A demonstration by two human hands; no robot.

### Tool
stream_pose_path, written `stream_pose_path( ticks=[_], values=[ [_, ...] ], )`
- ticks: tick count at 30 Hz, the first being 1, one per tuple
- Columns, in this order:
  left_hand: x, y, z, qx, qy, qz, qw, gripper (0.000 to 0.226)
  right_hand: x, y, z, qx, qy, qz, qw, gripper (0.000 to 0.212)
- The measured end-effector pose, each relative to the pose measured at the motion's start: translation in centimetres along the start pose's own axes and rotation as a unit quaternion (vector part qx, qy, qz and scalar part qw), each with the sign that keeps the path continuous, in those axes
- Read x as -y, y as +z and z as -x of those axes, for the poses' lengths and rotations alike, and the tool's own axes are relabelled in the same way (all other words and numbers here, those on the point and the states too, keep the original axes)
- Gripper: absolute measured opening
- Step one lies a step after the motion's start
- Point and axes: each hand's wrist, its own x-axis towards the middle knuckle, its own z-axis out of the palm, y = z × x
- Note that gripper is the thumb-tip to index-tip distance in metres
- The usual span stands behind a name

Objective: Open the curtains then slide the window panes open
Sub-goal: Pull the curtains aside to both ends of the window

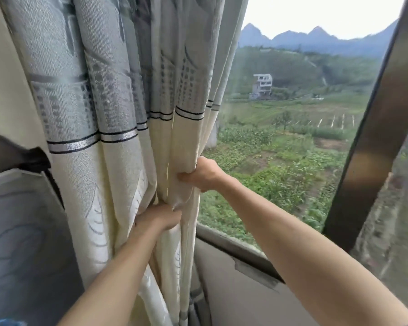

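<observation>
Both your left hand (159, 218) and right hand (203, 175) clench the bunched cream-and-grey patterned curtain (118, 128) at the window's left edge — curtain open, glass window pane (292, 137) not yet slid.

My left hand's (159, 218) fingertips are buried in curtain (118, 114) folds; my right hand's (201, 174) fingers wrap behind the fabric edge, unseen. Curtain top and hem are cut off by the frame. Window frame bar (372, 147) is blurred, ends cropped. The distant building (262, 86) is too small for detail.
</observation>
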Motion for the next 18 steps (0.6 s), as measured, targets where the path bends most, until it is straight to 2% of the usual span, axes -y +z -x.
stream_pose_path(
  ticks=[4, 8, 13, 15, 18],
  values=[
    [-3.6, 2.1, 3.2, 0.006, 0.003, -0.034, 0.999, 0.08, -2.3, -3.6, 6.2, -0.031, 0.015, 0.004, 0.999, 0.049],
    [-8.8, 4.1, 8.9, 0.062, 0.027, -0.039, 0.997, 0.08, -4.7, -8.4, 13.7, -0.088, 0.057, 0.062, 0.992, 0.05],
    [-14.3, 5.7, 14.9, 0.028, 0.068, -0.099, 0.992, 0.08, -7.8, -12.4, 22.5, -0.141, 0.106, 0.105, 0.979, 0.047],
    [-15.7, 6.3, 16.8, 0.02, 0.087, -0.133, 0.987, 0.073, -8.9, -13.5, 26.4, -0.161, 0.111, 0.073, 0.978, 0.043],
    [-18.4, 7.5, 20.2, 0.009, 0.164, -0.198, 0.966, 0.044, -11.2, -15.6, 33.3, -0.192, 0.116, 0.063, 0.972, 0.037]
  ],
)
